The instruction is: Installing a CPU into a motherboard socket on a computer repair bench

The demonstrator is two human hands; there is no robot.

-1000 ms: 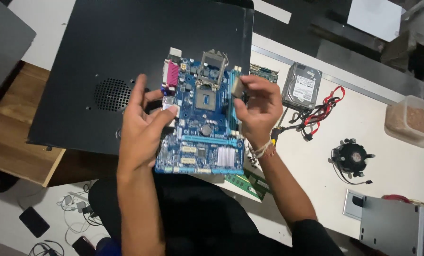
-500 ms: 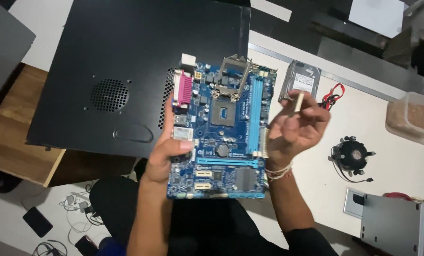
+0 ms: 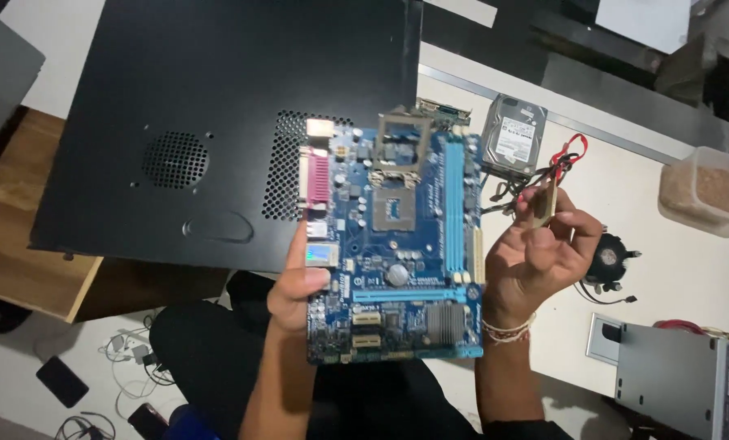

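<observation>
The black case panel (image 3: 218,122) lies flat on the desk. My left hand (image 3: 299,285) grips the blue motherboard (image 3: 393,244) above it, socket open and empty. My right hand (image 3: 535,253) pinches the processor (image 3: 546,204) beside the board, not yet seated.

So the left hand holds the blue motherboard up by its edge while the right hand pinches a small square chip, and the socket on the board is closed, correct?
Not quite. The head view shows the socket open, its metal frame flipped up. The rest stands: the left hand holds the blue motherboard by its edge, and the right hand pinches a small square chip.
</observation>
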